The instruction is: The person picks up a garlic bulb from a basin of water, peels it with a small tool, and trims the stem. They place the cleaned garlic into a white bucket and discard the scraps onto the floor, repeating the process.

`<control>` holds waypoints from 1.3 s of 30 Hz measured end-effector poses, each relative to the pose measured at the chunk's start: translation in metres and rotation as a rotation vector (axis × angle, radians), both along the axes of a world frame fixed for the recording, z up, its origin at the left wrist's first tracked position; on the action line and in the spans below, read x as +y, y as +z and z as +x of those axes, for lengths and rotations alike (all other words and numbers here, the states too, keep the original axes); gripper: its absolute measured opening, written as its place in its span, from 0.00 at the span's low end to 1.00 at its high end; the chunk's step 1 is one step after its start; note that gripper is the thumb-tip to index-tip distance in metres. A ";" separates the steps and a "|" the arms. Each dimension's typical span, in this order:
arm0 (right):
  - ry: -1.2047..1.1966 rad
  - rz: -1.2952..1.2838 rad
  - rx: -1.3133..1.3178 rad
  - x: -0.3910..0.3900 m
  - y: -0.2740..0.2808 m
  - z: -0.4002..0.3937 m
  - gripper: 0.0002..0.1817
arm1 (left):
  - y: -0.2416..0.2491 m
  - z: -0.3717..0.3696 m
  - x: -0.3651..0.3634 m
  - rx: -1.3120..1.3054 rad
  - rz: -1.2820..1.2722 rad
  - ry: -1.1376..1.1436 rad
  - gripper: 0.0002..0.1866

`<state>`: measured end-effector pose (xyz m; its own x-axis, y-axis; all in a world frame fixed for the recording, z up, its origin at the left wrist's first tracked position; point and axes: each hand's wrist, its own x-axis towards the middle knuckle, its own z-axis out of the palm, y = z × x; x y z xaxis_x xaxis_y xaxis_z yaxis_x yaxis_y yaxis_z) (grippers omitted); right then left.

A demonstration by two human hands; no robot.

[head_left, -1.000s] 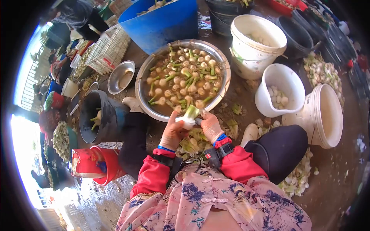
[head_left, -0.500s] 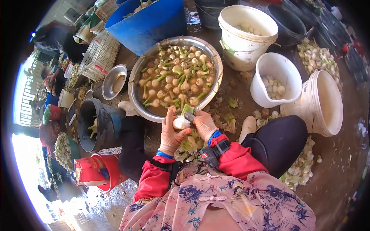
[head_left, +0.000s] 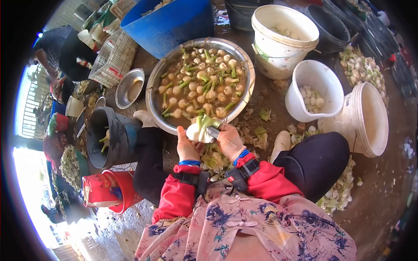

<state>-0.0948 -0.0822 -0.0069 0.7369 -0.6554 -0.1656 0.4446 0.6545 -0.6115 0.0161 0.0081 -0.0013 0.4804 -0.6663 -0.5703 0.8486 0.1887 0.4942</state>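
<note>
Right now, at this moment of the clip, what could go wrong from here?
The right hand has what looks like a short knife against the white bulb; a slip might nick the left hand supporting it.

The bulb's smooth surface could slide from that grip, perhaps onto the leafy peelings below or into the metal basin just beyond, among untrimmed bulbs.
</note>
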 end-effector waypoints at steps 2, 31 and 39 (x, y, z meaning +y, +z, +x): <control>0.019 -0.156 0.155 -0.003 0.014 -0.008 0.19 | 0.007 -0.009 0.008 -0.390 0.184 -0.052 0.36; 0.442 -0.509 0.398 -0.005 -0.068 -0.007 0.21 | 0.012 0.006 0.056 -0.347 -0.048 -0.027 0.19; 0.129 -0.196 0.411 0.005 0.001 0.000 0.18 | -0.001 0.000 0.049 -0.446 0.130 -0.234 0.28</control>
